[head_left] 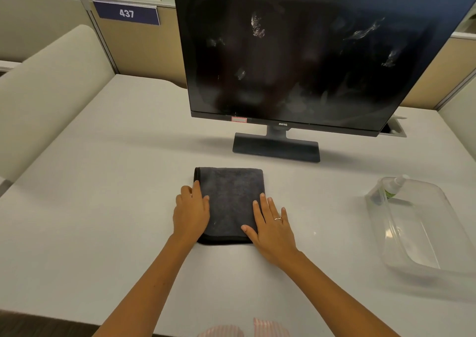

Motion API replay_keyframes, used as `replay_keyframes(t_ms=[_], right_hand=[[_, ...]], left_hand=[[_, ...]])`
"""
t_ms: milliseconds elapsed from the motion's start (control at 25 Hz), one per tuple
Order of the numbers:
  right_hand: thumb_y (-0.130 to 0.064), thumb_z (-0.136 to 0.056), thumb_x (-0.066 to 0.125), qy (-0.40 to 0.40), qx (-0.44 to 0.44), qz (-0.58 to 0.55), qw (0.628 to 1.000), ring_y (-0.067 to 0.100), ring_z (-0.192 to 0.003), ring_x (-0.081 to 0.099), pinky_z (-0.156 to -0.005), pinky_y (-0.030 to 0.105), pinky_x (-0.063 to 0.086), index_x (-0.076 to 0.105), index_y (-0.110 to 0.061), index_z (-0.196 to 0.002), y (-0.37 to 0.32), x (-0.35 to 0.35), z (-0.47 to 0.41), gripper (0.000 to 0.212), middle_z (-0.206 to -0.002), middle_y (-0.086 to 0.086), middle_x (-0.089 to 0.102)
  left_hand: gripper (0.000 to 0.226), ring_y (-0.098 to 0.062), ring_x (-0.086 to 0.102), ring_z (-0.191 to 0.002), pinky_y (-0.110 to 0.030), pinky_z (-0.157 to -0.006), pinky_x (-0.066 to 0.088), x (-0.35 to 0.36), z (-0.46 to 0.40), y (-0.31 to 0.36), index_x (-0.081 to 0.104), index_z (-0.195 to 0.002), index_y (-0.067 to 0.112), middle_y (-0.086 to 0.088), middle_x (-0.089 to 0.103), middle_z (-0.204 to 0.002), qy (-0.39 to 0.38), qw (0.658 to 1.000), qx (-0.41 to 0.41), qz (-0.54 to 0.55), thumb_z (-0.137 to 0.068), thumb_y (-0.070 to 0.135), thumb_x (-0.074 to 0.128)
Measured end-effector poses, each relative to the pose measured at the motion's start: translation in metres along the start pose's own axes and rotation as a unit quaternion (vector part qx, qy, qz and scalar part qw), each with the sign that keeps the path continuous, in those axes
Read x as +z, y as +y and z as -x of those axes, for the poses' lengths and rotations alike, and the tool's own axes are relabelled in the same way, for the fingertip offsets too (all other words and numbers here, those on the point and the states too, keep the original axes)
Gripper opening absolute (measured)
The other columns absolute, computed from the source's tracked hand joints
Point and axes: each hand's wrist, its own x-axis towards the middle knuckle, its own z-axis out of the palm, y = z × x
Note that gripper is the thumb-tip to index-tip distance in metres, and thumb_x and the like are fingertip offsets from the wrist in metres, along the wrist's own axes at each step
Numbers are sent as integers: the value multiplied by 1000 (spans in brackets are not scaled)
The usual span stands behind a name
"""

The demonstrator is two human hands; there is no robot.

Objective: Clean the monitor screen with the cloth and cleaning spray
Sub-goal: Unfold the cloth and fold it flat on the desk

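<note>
Folded cloth [231, 202] lay before monitor [309, 50]. Left hand [191, 213], right hand [271, 227] pressed flat on cloth edges, fingers extended, gripping nothing.

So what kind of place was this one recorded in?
Most likely an open-plan office cubicle: low partition walls with a numbered desk sign reading 437, and a BenQ monitor on a white desk.
</note>
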Motion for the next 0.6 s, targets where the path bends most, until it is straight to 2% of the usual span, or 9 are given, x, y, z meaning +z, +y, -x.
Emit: replay_keyframes(t_ms=[120, 280, 440, 600], right_hand=[[-61, -92, 16, 6, 26, -2, 1000, 24, -145, -10, -114, 45, -8, -8, -20, -148, 7, -2, 8, 73, -157, 4, -14], [-57, -93, 18, 18, 91, -3, 996, 24, -145, -8, -112, 49, -10, -6, -20, -148, 27, -2, 28, 71, -158, 4, -12], [-54, -94, 21, 30, 129, -10, 991, 25, -145, -6, -112, 51, -8, -4, -19, -149, 52, -1, 53, 70, -158, 4, -10], [-51, -94, 24, 30, 151, -22, 988, 26, -145, -7, -113, 48, -8, -2, -19, -149, 69, -4, 67, 69, -158, 5, -8]], left_hand=[[53, -31, 46, -108, -36, -84, 47, 13, 8, 16, 24, -142, 8, -20, 44, -127, -30, 999, 11, -14, -96, 28, 41], [53, -28, 43, -115, -33, -90, 46, 29, 21, 41, 25, -142, 11, -18, 41, -134, -51, 997, 54, -19, -96, 30, 41], [54, -25, 42, -116, -32, -92, 46, 46, 35, 64, 24, -143, 12, -16, 39, -136, -73, 993, 94, -12, -96, 33, 40], [53, -26, 42, -117, -33, -92, 43, 55, 49, 80, 25, -142, 12, -15, 39, -137, -71, 988, 127, -55, -96, 34, 37]])
